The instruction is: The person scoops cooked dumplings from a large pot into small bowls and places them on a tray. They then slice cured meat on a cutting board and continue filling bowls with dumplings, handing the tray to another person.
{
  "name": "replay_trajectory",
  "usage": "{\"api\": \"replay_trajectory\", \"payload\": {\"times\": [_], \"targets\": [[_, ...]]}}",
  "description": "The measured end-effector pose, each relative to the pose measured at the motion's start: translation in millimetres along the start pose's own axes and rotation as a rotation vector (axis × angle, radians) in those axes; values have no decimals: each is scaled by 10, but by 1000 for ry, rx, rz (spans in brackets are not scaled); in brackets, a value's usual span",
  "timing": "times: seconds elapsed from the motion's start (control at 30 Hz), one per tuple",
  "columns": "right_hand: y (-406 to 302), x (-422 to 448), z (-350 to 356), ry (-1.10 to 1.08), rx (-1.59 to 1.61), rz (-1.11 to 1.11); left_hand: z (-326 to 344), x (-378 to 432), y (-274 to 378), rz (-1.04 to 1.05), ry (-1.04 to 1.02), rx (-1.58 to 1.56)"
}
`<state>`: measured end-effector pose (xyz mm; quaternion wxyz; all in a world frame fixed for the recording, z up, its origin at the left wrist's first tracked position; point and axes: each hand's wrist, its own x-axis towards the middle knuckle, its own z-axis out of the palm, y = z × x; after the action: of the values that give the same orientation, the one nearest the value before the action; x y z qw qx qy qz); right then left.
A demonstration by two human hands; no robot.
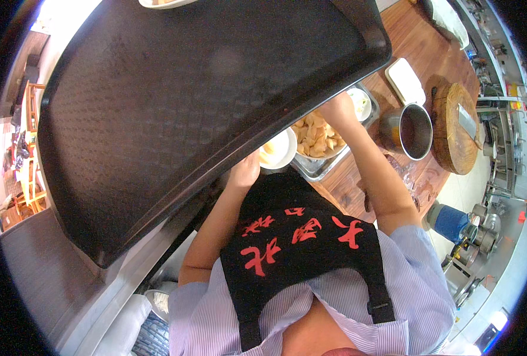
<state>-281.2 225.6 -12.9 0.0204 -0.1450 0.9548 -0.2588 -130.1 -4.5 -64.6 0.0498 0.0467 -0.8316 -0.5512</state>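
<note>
My left hand [245, 171] grips the near side of a white bowl [285, 149] with a pale orange food in it. The black tray hides part of that hand and bowl. Over a heap of folded, dumpling-like dough pieces [316, 133] reaches my right hand [338, 110]. Its fingers pass behind the tray's edge, so I cannot tell what they hold. The dough pieces lie in a round dish on a metal tray [319, 171]. Just right of my right hand, a small white bowl [359, 103] with green bits sits on the same metal tray.
A large black tray [210, 89] spans the upper left, close to my view. On the wooden table [343, 191] stand a steel pot [408, 133], a white lidded box [405, 82] and a round wooden chopping board [450, 133] bearing a cleaver [467, 121]. A blue gas cylinder [450, 222] stands beyond.
</note>
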Motion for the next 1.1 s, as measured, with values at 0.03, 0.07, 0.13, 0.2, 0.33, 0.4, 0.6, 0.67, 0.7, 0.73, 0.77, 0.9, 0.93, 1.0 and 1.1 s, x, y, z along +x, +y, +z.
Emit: {"api": "replay_trajectory", "payload": {"times": [0.03,0.07,0.13,0.2,0.33,0.4,0.6,0.67,0.7,0.73,0.77,0.9,0.93,1.0,1.1], "targets": [[-4,-65,-71,-14,279,120,8,35,38,27,-46,-28],[-27,-129,-144,-28,559,239,21,84,81,55,-92,-55],[-209,-294,-332,-211,954,372,37,161,390,-129,-184,-273],[-434,-419,-480,-388,1215,394,110,188,448,-194,-227,-422],[-486,-605,-314,-401,712,109,267,215,561,53,-131,-310],[-528,-693,-293,-300,629,34,294,221,610,102,-138,-213],[-633,-851,-267,-156,414,40,315,170,632,22,-140,-123],[-664,-889,-253,-8,342,-8,315,172,633,-19,-126,-112],[-666,-893,-268,5,312,-33,302,162,655,-38,-116,-101],[-663,-883,-304,17,282,-59,292,154,664,-57,-105,-90],[-660,-864,-340,29,252,-85,301,153,624,-44,-91,-154],[-647,-784,-496,225,345,-197,239,133,617,-54,-102,-326],[-638,-775,-587,218,398,-80,231,130,648,-69,-85,-380],[-491,-762,-702,152,397,18,208,136,671,-31,-86,-396],[-437,-825,-543,-27,408,-21,236,134,639,17,-57,-365]]}}
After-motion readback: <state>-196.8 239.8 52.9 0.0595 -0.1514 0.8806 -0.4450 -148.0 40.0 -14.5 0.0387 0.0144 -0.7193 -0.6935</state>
